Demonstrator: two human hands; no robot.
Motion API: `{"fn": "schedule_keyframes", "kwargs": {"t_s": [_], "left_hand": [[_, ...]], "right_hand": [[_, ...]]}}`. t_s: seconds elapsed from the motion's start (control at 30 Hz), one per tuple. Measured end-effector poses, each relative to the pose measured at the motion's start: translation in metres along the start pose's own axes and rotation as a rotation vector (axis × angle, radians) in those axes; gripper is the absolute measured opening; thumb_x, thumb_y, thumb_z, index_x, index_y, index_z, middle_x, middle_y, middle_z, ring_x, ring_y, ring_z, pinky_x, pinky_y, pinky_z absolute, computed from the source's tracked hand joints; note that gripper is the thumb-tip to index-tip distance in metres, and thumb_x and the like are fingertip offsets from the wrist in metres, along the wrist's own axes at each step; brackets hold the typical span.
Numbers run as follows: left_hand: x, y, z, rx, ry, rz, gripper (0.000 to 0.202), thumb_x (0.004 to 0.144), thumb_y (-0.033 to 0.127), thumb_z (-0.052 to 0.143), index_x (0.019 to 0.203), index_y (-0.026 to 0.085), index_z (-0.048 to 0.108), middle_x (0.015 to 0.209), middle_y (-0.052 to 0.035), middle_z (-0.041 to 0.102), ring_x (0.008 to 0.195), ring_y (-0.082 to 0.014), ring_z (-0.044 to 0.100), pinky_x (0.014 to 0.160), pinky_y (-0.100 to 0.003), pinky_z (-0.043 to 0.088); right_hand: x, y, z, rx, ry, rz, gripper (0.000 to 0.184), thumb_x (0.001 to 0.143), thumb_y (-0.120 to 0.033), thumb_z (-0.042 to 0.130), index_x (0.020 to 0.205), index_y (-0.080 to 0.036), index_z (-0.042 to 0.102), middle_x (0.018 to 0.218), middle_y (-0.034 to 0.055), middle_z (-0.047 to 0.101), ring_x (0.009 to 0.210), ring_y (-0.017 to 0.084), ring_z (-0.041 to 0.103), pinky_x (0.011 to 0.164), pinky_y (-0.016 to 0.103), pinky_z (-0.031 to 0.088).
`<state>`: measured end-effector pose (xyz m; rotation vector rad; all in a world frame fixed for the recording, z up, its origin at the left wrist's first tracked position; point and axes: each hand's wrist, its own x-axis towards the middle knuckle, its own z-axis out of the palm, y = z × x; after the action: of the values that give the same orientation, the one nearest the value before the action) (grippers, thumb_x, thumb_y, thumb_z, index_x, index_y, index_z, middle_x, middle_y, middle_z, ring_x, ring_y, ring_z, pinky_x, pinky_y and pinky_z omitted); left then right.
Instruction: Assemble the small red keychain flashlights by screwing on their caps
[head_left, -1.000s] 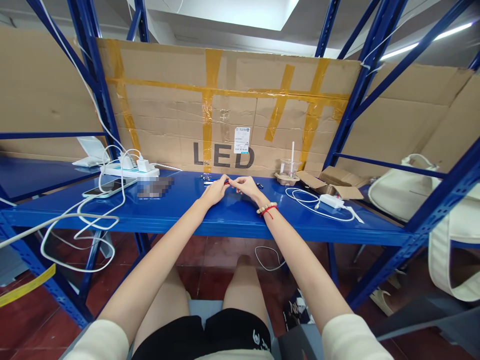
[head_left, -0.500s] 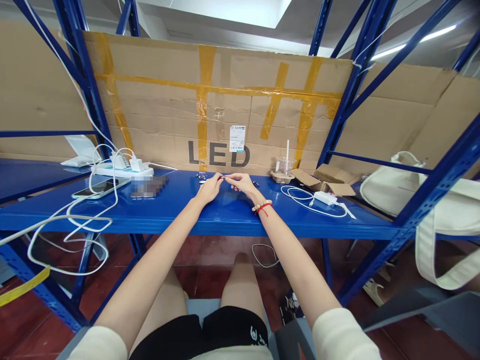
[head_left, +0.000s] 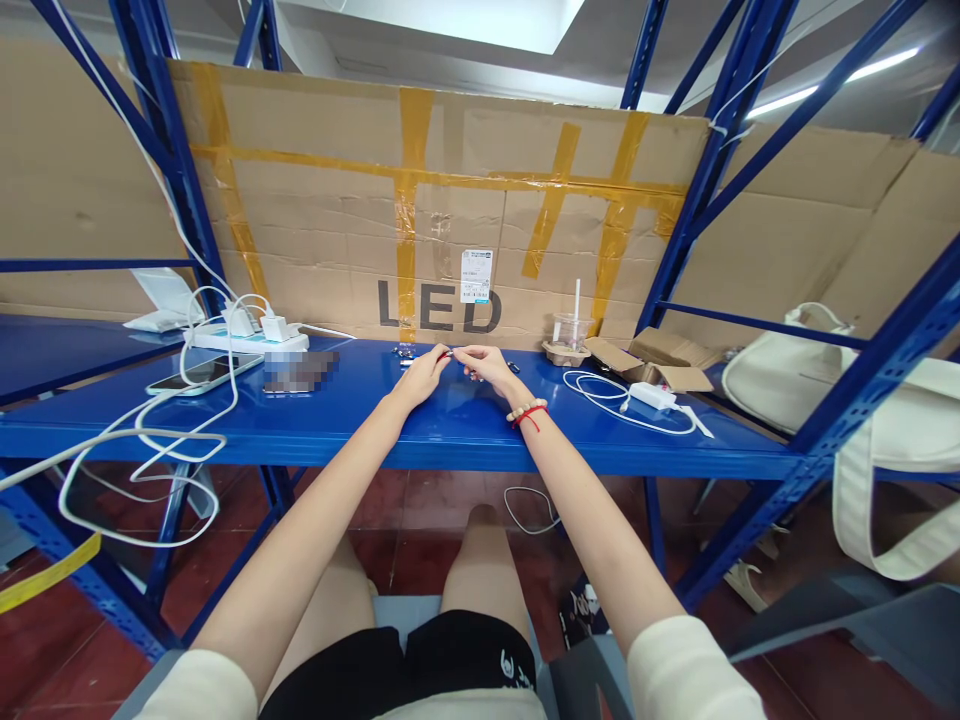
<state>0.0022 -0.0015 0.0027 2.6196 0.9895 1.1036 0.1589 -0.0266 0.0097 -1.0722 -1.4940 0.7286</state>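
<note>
Both of my arms reach out over the blue metal shelf. My left hand and my right hand meet near the shelf's back, fingers pinched together on a small thin object with a red part; it is too small to name. A bead bracelet and red string circle my right wrist. A few small dark metal bits lie just left of my hands.
A taped cardboard sheet marked LED backs the shelf. Left: power strip with chargers, phone, looping white cables. Right: plastic cup with straw, white charger and cable, open small carton, white bag.
The view has shifted slightly; my hands stay together at the same spot on the shelf, fingers working the small object. Nothing else has moved.
</note>
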Motion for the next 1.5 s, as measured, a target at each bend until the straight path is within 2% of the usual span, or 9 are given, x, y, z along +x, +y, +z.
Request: {"fn": "schedule_keyframes", "kwargs": {"t_s": [0.17, 0.47, 0.67, 0.93, 1.13, 1.5], "left_hand": [[-0.001, 0.001, 0.000, -0.014, 0.005, 0.050, 0.023, 0.090, 0.027, 0.028, 0.097, 0.018, 0.048, 0.090, -0.0052, 0.060, 0.084, -0.0174, 0.056, 0.075, -0.027, 0.042], [-0.005, 0.009, -0.008, 0.089, 0.029, 0.041, 0.023, 0.090, 0.030, 0.031, 0.093, 0.021, 0.053, 0.092, -0.0044, 0.061, 0.085, -0.0197, 0.057, 0.069, -0.027, 0.041], [-0.005, 0.011, -0.009, 0.131, 0.024, 0.032, 0.024, 0.090, 0.031, 0.032, 0.097, 0.023, 0.054, 0.097, -0.0036, 0.062, 0.089, -0.0194, 0.057, 0.070, -0.026, 0.042], [-0.005, 0.008, -0.008, 0.165, -0.023, 0.050, 0.025, 0.089, 0.030, 0.034, 0.103, 0.023, 0.054, 0.106, -0.0039, 0.061, 0.098, -0.0187, 0.055, 0.082, -0.028, 0.042], [-0.004, 0.007, -0.006, 0.183, 0.009, 0.087, 0.027, 0.089, 0.027, 0.036, 0.107, 0.020, 0.054, 0.111, -0.0051, 0.060, 0.104, -0.0186, 0.053, 0.090, -0.029, 0.039], [-0.009, 0.017, -0.009, 0.162, 0.017, 0.085, 0.026, 0.088, 0.025, 0.038, 0.111, 0.023, 0.050, 0.110, -0.0026, 0.060, 0.100, -0.0180, 0.055, 0.085, -0.028, 0.042]], "right_hand": [[-0.002, -0.003, -0.001, 0.016, -0.024, -0.004, 0.040, 0.058, -0.048, 0.068, 0.082, -0.016, 0.069, 0.066, 0.0004, 0.061, 0.048, 0.005, 0.045, 0.038, 0.015, 0.032], [-0.005, -0.007, -0.002, 0.017, -0.077, -0.005, 0.039, 0.059, -0.047, 0.067, 0.082, -0.016, 0.068, 0.053, -0.0041, 0.052, 0.046, 0.004, 0.041, 0.040, 0.016, 0.031], [-0.005, -0.005, -0.004, 0.016, -0.096, 0.003, 0.037, 0.059, -0.046, 0.068, 0.081, -0.016, 0.068, 0.055, -0.0035, 0.053, 0.048, 0.005, 0.044, 0.042, 0.016, 0.032], [-0.008, -0.005, -0.004, -0.005, -0.088, 0.037, 0.037, 0.054, -0.044, 0.072, 0.078, -0.015, 0.069, 0.061, -0.0009, 0.059, 0.049, 0.005, 0.045, 0.040, 0.016, 0.031], [-0.010, -0.011, -0.005, 0.012, -0.097, 0.092, 0.034, 0.052, -0.043, 0.073, 0.070, -0.014, 0.067, 0.053, -0.0031, 0.055, 0.045, 0.004, 0.042, 0.039, 0.015, 0.030], [-0.008, -0.012, -0.006, 0.060, -0.107, 0.201, 0.031, 0.056, -0.041, 0.073, 0.069, -0.014, 0.066, 0.055, -0.0024, 0.055, 0.045, 0.004, 0.044, 0.040, 0.015, 0.034]]}}
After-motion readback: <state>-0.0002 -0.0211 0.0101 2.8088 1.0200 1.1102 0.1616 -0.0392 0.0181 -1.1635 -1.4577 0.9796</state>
